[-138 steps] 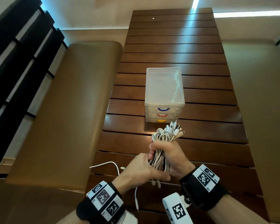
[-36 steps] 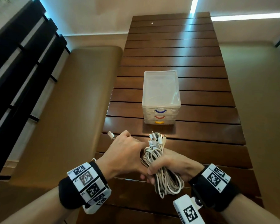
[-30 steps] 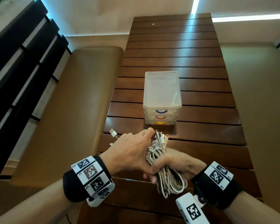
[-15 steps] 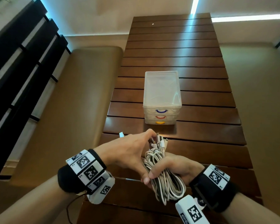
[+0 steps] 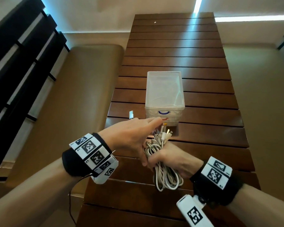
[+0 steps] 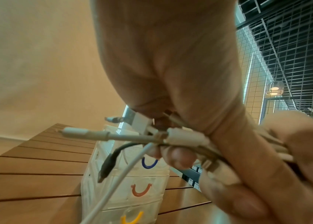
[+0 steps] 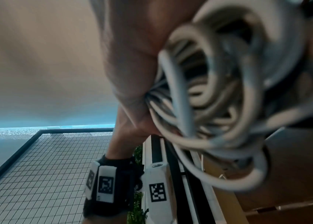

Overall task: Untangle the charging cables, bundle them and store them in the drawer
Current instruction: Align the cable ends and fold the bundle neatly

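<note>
My right hand [image 5: 167, 159] grips a bundle of white charging cables [image 5: 166, 179] just above the near table. Its loops hang below the fist [image 7: 219, 91] and its connector ends [image 5: 164, 135] stick out toward the drawer unit. My left hand [image 5: 129, 136] lies over the top of the bundle and pinches one loose white cable [image 6: 113, 189], whose USB plug [image 5: 131, 115] stands up behind the knuckles. In the left wrist view the fingertips [image 6: 178, 157] sit right at the connectors [image 6: 86, 133]. The clear three-drawer unit [image 5: 165, 95] stands just beyond, all drawers closed.
The slatted wooden table [image 5: 203, 128] runs away from me, bare beyond the drawer unit. A tan padded bench [image 5: 72, 104] lies along its left side, with a dark slatted backrest [image 5: 15, 71] further left. The drawers have blue [image 6: 148, 165], orange [image 6: 140, 192] and yellow [image 6: 132, 218] handles.
My left hand has swung from the bundle's left side forward over its top, carrying the loose cable's plug end with it. The right hand has kept its grip, tilting the bundle flatter.
</note>
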The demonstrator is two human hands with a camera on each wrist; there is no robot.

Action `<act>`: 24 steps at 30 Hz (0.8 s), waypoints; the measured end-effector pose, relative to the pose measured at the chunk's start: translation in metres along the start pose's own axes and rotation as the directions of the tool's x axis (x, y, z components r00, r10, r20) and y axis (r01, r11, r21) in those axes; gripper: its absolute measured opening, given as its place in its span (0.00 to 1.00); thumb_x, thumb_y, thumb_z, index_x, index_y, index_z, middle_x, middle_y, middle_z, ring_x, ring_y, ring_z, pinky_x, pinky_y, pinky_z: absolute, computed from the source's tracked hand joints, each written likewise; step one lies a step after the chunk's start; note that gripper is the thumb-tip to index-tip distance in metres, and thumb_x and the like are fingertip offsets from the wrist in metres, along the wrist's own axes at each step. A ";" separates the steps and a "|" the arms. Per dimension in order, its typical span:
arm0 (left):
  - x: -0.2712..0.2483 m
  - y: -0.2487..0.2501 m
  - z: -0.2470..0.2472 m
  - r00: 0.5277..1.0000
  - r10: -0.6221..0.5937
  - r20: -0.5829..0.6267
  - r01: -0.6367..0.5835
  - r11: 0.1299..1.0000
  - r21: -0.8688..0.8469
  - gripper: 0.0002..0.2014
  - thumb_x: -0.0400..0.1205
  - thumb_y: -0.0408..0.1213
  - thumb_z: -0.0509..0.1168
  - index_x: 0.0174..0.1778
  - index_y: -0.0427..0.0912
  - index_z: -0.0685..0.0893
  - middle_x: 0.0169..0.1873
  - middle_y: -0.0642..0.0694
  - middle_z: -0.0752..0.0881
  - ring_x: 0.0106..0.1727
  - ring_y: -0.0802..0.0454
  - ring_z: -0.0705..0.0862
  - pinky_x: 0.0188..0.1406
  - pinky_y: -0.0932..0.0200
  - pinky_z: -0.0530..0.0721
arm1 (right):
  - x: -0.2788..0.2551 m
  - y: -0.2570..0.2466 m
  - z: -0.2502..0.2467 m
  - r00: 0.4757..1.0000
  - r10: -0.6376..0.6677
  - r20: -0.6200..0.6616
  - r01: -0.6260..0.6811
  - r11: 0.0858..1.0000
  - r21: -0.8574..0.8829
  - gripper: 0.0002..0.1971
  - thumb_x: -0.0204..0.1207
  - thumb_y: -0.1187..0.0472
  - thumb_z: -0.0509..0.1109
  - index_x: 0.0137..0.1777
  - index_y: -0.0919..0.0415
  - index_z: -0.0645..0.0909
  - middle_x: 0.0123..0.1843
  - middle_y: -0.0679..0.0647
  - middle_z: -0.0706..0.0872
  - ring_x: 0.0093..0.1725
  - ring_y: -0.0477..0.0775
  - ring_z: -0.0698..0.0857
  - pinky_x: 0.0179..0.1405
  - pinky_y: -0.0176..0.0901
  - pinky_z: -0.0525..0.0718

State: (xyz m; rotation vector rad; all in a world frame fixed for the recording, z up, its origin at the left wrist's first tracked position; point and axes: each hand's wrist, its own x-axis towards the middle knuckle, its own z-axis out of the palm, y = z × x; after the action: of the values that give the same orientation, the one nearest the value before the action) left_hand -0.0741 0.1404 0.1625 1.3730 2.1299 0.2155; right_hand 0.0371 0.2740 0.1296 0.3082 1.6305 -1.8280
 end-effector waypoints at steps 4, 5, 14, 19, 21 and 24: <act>0.000 0.001 0.001 1.000 0.008 -0.006 -0.008 0.999 0.039 0.52 0.56 0.52 0.88 0.68 0.50 0.60 0.63 0.49 0.79 0.60 0.51 0.82 0.58 0.56 0.84 | 0.004 0.003 -0.004 0.998 0.020 0.068 -0.020 1.000 0.004 0.10 0.68 0.78 0.70 0.38 0.64 0.85 0.33 0.57 0.88 0.31 0.52 0.86 0.33 0.42 0.86; 0.001 0.001 0.001 1.000 0.009 -0.009 -0.009 0.999 0.035 0.53 0.56 0.52 0.88 0.69 0.50 0.61 0.64 0.49 0.79 0.60 0.51 0.81 0.58 0.58 0.84 | 0.006 0.004 -0.007 0.995 0.041 0.092 -0.043 0.999 0.011 0.09 0.69 0.77 0.70 0.41 0.64 0.86 0.37 0.59 0.89 0.34 0.54 0.87 0.37 0.45 0.86; 0.011 -0.010 -0.007 1.000 0.002 -0.020 -0.001 0.999 0.041 0.56 0.51 0.52 0.89 0.68 0.50 0.62 0.63 0.51 0.79 0.61 0.49 0.82 0.59 0.52 0.85 | 0.017 -0.004 -0.019 0.984 0.066 0.168 -0.067 0.998 0.005 0.10 0.67 0.68 0.77 0.48 0.66 0.87 0.48 0.67 0.88 0.47 0.65 0.87 0.46 0.52 0.87; 0.009 -0.019 -0.006 0.995 -0.039 -0.096 0.042 0.999 0.032 0.55 0.52 0.54 0.89 0.71 0.48 0.65 0.66 0.50 0.82 0.63 0.52 0.82 0.61 0.54 0.83 | 0.019 -0.007 -0.018 0.991 0.003 0.134 -0.009 0.999 0.041 0.08 0.72 0.73 0.75 0.50 0.68 0.83 0.37 0.61 0.87 0.34 0.56 0.87 0.34 0.44 0.87; 0.007 -0.024 -0.001 0.984 -0.104 -0.145 0.100 0.994 -0.033 0.50 0.53 0.54 0.88 0.65 0.49 0.67 0.60 0.53 0.83 0.53 0.59 0.84 0.54 0.60 0.82 | 0.021 -0.010 -0.015 0.997 -0.060 0.049 0.059 0.998 0.033 0.08 0.71 0.77 0.73 0.46 0.68 0.82 0.35 0.59 0.86 0.33 0.54 0.86 0.34 0.44 0.86; 0.003 -0.036 0.008 0.962 -0.198 -0.187 0.166 0.971 -0.170 0.41 0.56 0.57 0.86 0.56 0.50 0.68 0.49 0.57 0.85 0.43 0.63 0.83 0.44 0.61 0.81 | 0.022 -0.014 -0.014 0.989 -0.131 -0.071 0.134 0.991 0.033 0.08 0.66 0.80 0.71 0.40 0.68 0.82 0.31 0.59 0.84 0.28 0.53 0.84 0.30 0.43 0.84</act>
State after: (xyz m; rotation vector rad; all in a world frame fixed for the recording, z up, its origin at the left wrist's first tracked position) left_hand -0.0983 0.1249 0.1394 1.0990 2.3385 0.4519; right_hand 0.0086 0.2801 0.1250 0.2879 1.7009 -1.9683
